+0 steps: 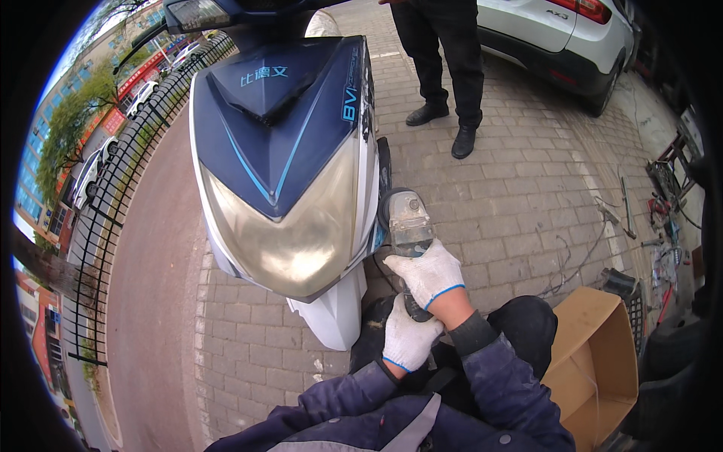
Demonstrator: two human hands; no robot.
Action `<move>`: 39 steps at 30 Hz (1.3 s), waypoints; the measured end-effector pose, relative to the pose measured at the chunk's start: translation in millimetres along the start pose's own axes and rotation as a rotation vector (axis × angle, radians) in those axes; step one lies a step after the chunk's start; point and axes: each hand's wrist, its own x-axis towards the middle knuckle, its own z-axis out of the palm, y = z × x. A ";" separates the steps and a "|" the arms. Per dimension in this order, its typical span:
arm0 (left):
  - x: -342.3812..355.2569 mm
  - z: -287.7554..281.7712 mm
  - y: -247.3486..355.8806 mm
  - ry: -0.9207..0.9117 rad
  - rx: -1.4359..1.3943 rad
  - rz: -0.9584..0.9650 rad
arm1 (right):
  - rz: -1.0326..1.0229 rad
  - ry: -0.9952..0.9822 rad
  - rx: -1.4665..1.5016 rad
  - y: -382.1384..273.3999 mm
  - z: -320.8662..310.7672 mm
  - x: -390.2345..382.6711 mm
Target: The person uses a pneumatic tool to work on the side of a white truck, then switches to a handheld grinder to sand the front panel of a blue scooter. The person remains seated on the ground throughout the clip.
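Both of my hands, in white knit gloves with blue cuff edges, hold an angle grinder (410, 220) with a worn grey metal head. My right hand (431, 274) is closed around its body just behind the head. Lower down, my left hand (410, 335) wraps the dark rear part, which the fingers mostly hide. The grinder's head is right beside the right side of a scooter's (275, 162) front, a dark blue and white panel with light blue stripes and a hazy headlight. Whether its disc touches the scooter cannot be made out.
A person (440, 56) in black trousers and shoes stands ahead on the brick paving. Behind them is a white car (538, 34). An open cardboard box (595, 361) sits at my right, with cables and tools (663, 218) beyond. A black fence (113, 218) runs along the left.
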 end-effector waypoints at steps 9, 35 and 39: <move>4.5 -2.6 -2.6 -0.028 -0.058 -0.002 | 0.014 0.010 0.000 1.6 4.3 3.7; 21.3 33.9 -16.7 0.043 0.279 0.109 | 0.141 -0.084 0.421 56.8 -8.7 31.8; 15.1 29.4 -30.7 -0.015 0.322 -0.003 | 0.198 0.010 0.349 83.2 14.4 31.1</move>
